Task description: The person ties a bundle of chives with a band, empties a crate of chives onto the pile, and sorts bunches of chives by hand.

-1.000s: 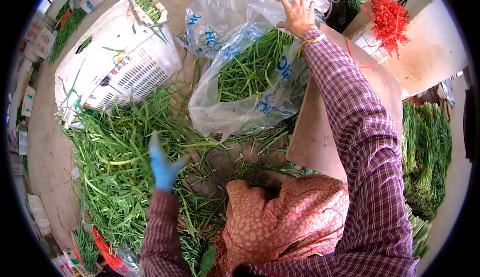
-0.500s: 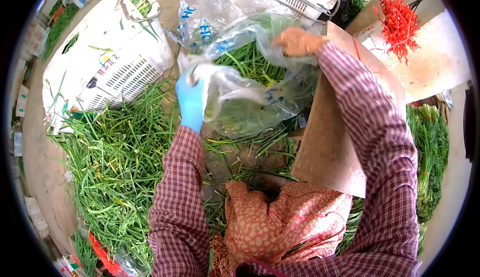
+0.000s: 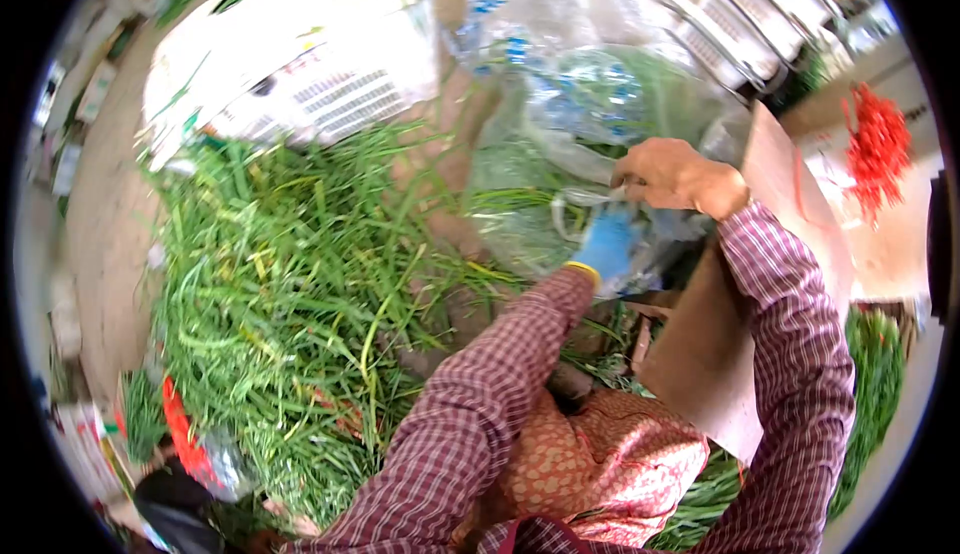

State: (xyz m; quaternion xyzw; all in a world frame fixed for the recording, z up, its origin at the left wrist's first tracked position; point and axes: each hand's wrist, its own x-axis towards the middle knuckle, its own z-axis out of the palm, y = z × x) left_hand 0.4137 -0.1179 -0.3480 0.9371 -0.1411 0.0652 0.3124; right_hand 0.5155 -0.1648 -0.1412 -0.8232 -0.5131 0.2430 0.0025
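A clear plastic bag (image 3: 625, 94) with blue print lies in front of me, with long green stalks (image 3: 515, 201) inside, showing at its opening and through the film. My left hand (image 3: 608, 239), in a blue glove, is closed on the near side of the bag's mouth, slightly blurred. Just above and to its right, my right hand (image 3: 680, 176), in an orange-tan glove, has its fingers curled onto the bag's film. The two hands are close together, and the right fingertips are partly hidden.
A large heap of loose green leaves (image 3: 290, 314) spreads at left. Behind it stands a white crate (image 3: 350, 104). More white crates (image 3: 720, 24) sit at the back right. A brown board (image 3: 720, 344) leans beside my right arm, below a bunch of red ties (image 3: 878, 149).
My left hand has moved right and down, close to my right hand, which has come lower. The bag's wide opening has narrowed. The whole view has turned slightly left.
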